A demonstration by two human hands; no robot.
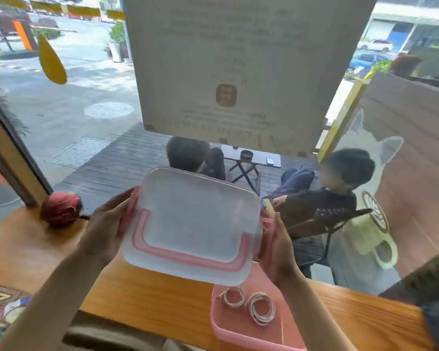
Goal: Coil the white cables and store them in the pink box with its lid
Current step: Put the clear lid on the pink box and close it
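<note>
I hold the translucent lid (193,224) with its pink seal and pink side clips up in the air above the counter, its underside facing me. My left hand (104,229) grips its left edge and my right hand (276,252) grips its right edge. Below the lid the pink box (241,333) stands open on the wooden counter, its far end hidden behind the lid. Two coiled white cables lie side by side inside it: a smaller coil (235,296) on the left and a larger coil (261,311) on the right.
The wooden counter (147,297) runs along a large window. A red round object (61,207) sits at the counter's back left. A colourful printed mat (0,307) lies at the left edge. Outside the glass, two people sit by a small table.
</note>
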